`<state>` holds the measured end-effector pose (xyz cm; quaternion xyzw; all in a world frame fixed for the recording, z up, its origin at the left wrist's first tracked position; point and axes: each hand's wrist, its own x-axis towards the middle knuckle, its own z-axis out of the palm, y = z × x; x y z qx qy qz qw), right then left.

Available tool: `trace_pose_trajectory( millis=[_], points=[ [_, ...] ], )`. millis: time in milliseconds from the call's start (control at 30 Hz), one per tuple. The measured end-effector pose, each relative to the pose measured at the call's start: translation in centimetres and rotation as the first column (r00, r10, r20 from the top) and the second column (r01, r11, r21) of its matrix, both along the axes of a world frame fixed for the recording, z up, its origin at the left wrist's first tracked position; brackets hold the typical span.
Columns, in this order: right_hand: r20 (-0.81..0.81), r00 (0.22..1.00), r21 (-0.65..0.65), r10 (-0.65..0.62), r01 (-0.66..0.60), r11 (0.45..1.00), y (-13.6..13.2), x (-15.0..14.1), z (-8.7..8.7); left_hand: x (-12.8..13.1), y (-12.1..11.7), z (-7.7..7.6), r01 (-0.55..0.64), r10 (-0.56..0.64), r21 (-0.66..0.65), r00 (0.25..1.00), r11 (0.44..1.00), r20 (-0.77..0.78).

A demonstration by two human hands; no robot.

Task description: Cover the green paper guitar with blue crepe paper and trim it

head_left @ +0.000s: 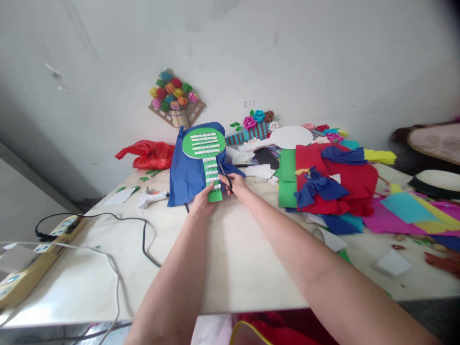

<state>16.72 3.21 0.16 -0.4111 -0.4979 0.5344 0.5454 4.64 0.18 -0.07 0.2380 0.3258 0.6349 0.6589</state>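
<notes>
A green paddle-shaped paper craft, round at the top with a long strip below, carries rows of white rolled strips. My left hand pinches the lower left edge of its strip. In my right hand is a pair of dark-handled scissors, fingers closed round the handles. The blades point up along the strip's right edge; whether they touch it I cannot tell. Blue crepe paper lies spread under and behind the craft.
Left of it are a white glue gun, a red plastic bag and a power strip with cables across the table. Red crepe paper, green sheets and a white oval lie to the right. Paper flowers stand against the wall.
</notes>
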Motion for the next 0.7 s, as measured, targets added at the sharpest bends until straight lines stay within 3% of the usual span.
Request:
trace_pose_trajectory(
  millis=[200,367,700],
  points=[
    [0.019,0.999,0.004,-0.04,0.04,0.999,-0.71,-0.14,0.85,0.11,-0.08,0.13,0.0,0.0,0.005,1.0,1.0,0.009],
    [0.038,0.996,0.034,-0.075,0.074,0.997,-0.42,-0.32,0.54,0.11,0.12,-0.06,-0.002,0.002,-0.006,1.0,1.0,0.017],
    [0.028,0.999,0.039,-0.015,0.013,0.999,-0.14,0.17,0.16,0.1,0.06,-0.14,0.006,-0.006,0.0,0.999,1.0,0.031]
  ],
)
